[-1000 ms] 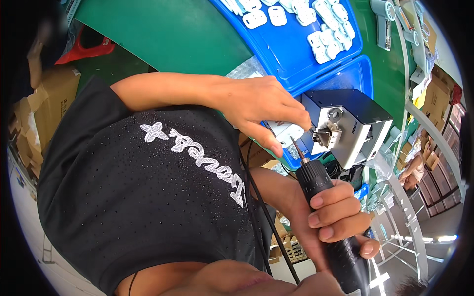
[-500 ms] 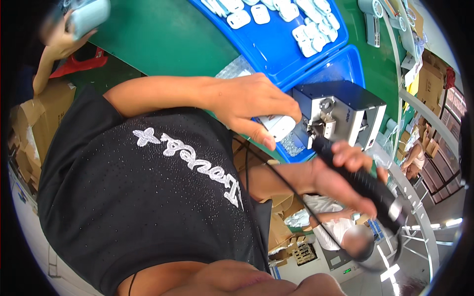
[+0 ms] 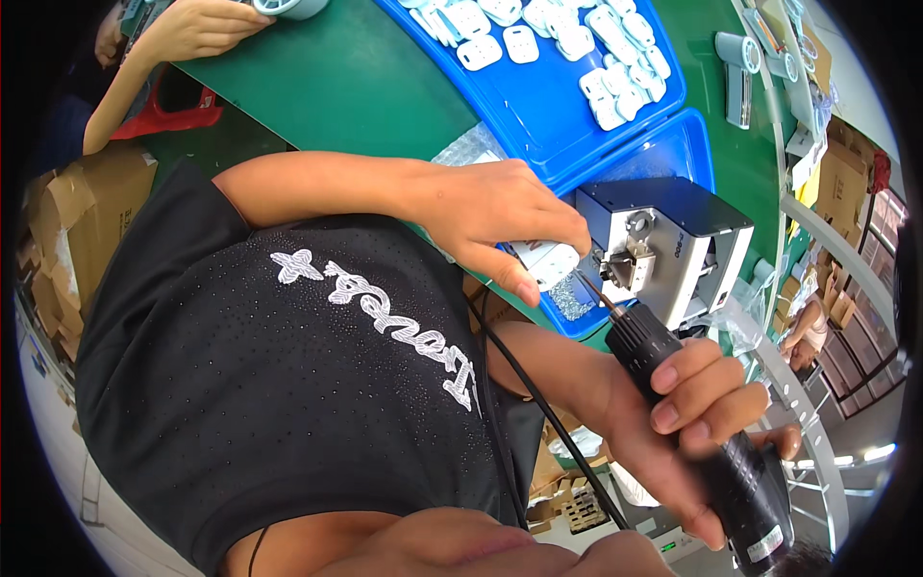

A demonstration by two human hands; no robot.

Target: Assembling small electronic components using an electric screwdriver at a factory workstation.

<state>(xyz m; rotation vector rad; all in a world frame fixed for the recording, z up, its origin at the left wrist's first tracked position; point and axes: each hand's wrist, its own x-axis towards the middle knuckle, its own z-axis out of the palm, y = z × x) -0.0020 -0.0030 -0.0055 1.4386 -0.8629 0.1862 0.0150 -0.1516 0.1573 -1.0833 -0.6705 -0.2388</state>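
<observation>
- Head view: we are pinning a small white plastic part (image 3: 550, 262) with our left hand (image 3: 495, 216), fingers curled down over it so only its lower edge is showing, at the front lip of the blue tray (image 3: 673, 154).
- Our right hand (image 3: 687, 423) is wrapping all its fingers tightly around the black electric screwdriver (image 3: 707, 438), and its cord (image 3: 548, 413) is trailing back across our black shirt (image 3: 288, 375).
- Compared with half a second ago, we are swinging the driver back in: its bit (image 3: 598, 291) is now pointing up-left, just beside the white part, where before it was angled away by the grey screw feeder box (image 3: 673, 240).
- The left hand is staying where it was on the part, so the piece looks held ready; we judge that the bit is lining up for a screw rather than already driving one.
- We cannot tell whether a screw is sitting on the bit tip.
- Loose screws (image 3: 575, 296) are lying in the tray just below the part.
- More white plastic parts (image 3: 538, 29) are lying in the tray at the far side of the green table (image 3: 356, 87), where another person's hand (image 3: 197, 24) is working.
</observation>
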